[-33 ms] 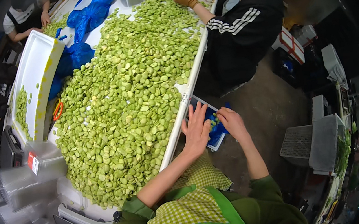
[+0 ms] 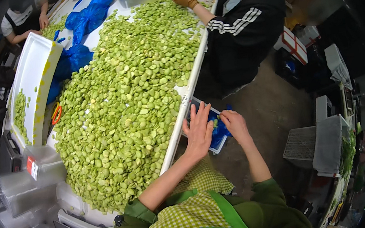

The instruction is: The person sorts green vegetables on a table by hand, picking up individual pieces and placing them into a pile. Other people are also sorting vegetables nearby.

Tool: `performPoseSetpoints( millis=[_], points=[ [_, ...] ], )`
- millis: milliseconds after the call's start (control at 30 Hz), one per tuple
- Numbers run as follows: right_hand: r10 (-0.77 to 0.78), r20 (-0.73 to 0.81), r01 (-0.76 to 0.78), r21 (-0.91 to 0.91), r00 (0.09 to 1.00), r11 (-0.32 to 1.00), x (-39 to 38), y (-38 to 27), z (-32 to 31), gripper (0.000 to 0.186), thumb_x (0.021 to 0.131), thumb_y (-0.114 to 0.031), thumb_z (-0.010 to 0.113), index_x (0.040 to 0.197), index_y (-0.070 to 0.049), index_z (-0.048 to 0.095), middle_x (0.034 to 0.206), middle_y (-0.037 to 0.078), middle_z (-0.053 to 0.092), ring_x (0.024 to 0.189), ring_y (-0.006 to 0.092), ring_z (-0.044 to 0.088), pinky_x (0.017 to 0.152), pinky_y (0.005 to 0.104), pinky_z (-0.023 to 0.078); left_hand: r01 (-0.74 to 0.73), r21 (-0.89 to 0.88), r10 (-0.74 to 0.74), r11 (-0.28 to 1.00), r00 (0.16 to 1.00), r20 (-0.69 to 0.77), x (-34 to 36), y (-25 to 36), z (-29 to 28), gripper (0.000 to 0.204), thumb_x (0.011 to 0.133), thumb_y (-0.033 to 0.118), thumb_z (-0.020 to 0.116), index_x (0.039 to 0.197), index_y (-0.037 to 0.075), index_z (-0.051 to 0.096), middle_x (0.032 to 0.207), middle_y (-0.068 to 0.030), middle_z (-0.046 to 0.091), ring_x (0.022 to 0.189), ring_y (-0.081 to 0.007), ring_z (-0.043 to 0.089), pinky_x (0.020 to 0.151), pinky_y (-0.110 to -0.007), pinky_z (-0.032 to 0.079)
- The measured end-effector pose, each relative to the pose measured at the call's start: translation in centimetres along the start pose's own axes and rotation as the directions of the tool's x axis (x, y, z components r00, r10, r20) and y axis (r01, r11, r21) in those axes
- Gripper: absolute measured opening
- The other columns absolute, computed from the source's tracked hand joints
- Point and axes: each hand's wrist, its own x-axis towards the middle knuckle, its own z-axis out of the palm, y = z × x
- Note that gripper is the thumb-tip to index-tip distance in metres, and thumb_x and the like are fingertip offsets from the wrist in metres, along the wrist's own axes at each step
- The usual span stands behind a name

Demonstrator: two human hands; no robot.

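Under both fingers [image 2: 198,114] — blue-lined tray [image 2: 218,142].

blue plastic bags [image 2: 86,21], tilted white tray [image 2: 34,77], clear containers [image 2: 23,181], orange ring [image 2: 56,114]

A red-and-white label [image 2: 31,168] sits on clear plastic containers [image 2: 28,181] left of the table; a red-ribboned white box [image 2: 294,45] stands right.

blue-lined tray [image 2: 218,142]: mostly hidden by hands | contents: too small to tell
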Motion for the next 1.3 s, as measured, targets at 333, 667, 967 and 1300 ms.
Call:
performPoseSetpoints(
  millis=[333,667,967,1300],
  points=[
    [0.063,-0.087,-0.063,0.003,0.994,0.998,-0.5,6.3,1.5,0.027,0.087,-0.009,0.052,0.112,-0.01,0.062,0.086,0.02,0.064,0.081,0.0377,0.063,0.068,0.0472,0.05,0.065,-0.498,0.033,0.865,0.982,0.186,3.1,1.5,2.8,0.051,0.095,0.017,0.05,0.143,0.007,0.037,0.151,-0.0137,0.031,0.144,-0.0263,0.016,0.114,-0.036,0.016],
    [0.217,0.32,-0.12,-0.297,0.922,0.947,1.3,1.2,1.6,0.069,0.084,-0.024,0.064,0.144,-0.034,0.031,0.097,0.017,0.066,0.085,0.034,0.065,0.069,0.0442,0.053,0.611,-0.715,-0.39,0.34,0.783,0.484,-5.2,-0.2,-6.5,0.025,0.098,0.017,0.045,0.114,0.002,0.056,0.095,-0.0067,0.064,0.075,-0.0112,0.06,0.064,-0.023,0.045],
    [-0.21,0.033,0.207,0.082,0.977,0.975,7.8,-10.1,3.8,0.024,0.085,-0.019,0.064,0.107,-0.012,0.069,0.084,0.01,0.067,0.071,0.0259,0.065,0.062,0.0342,0.05,0.151,-0.929,-0.699,0.339,0.701,-0.142,-18.8,-2.1,-16.7,0.023,0.095,0.011,0.048,0.113,0.0,0.055,0.092,-0.0077,0.062,0.067,-0.0107,0.055,0.058,-0.022,0.043],
    [-0.742,0.379,0.762,0.13,0.553,0.634,8.0,-22.5,13.4,0.029,0.073,-0.014,0.072,0.102,-0.015,0.069,0.089,0.001,0.066,0.086,0.0195,0.056,0.075,0.0316,0.043,-0.166,-0.955,-0.784,0.246,0.546,-0.297,-22.0,-2.7,-16.0,0.02,0.093,0.011,0.05,0.108,-0.001,0.056,0.091,-0.0088,0.061,0.07,-0.0137,0.056,0.06,-0.025,0.044]
  ],
)
